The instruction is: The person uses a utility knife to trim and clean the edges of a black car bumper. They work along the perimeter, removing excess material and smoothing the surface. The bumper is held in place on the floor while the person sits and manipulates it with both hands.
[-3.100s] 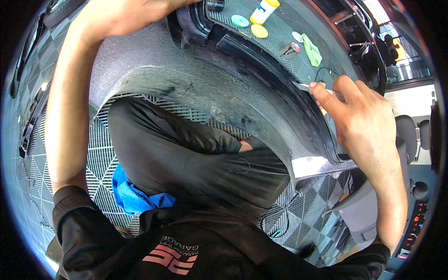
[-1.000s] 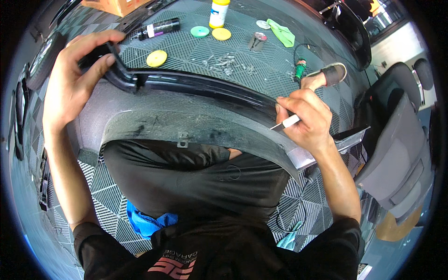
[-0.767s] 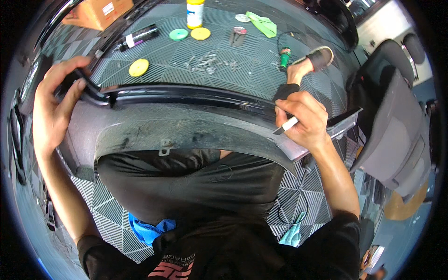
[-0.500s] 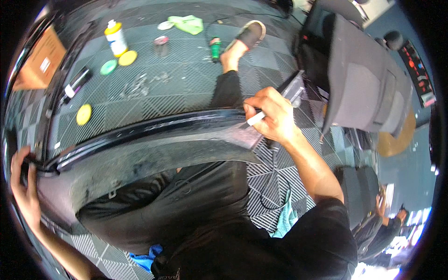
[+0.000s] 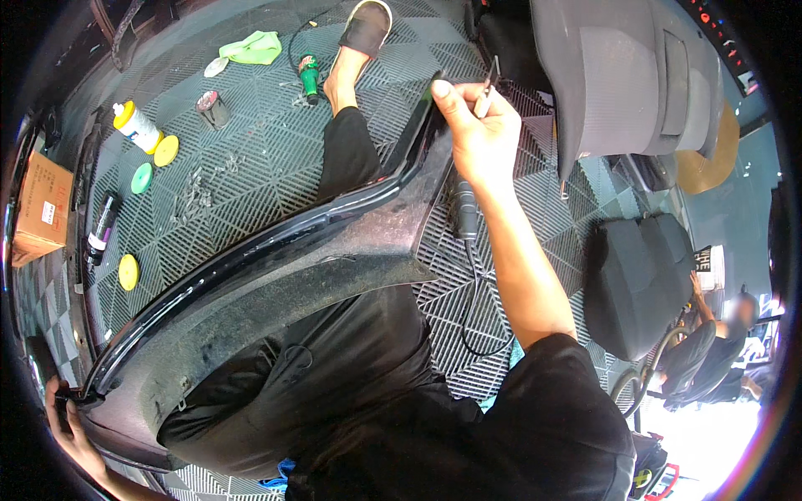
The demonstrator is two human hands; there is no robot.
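Note:
A black car fender (image 5: 276, 288) with a curved arch lies across my lap, its dusty underside towards me and its glossy edge facing away. My left hand (image 5: 73, 430) curls its fingers round the fender's lower left end. At the raised right end, my right hand (image 5: 483, 138) has its thumb against the fender's tip. A small pale-handled tool (image 5: 483, 102) with a thin dark tip pokes up between that hand's fingers; its exact kind is unclear. Under the right forearm, a dark ribbed handle (image 5: 464, 213) with a cable rests on the floor.
Beyond the fender, the tiled floor holds a yellow-and-white bottle (image 5: 138, 127), several round pads, a black bottle (image 5: 102, 227), a jar (image 5: 212, 109), a green bottle (image 5: 309, 79) and a green cloth (image 5: 252, 48). Car seat parts (image 5: 635, 79) stand at right; a person (image 5: 710, 351) crouches behind.
The fender's right end has swung up and away, with my right hand moving forward to its tip. My left hand has come lower. The view has shifted too.

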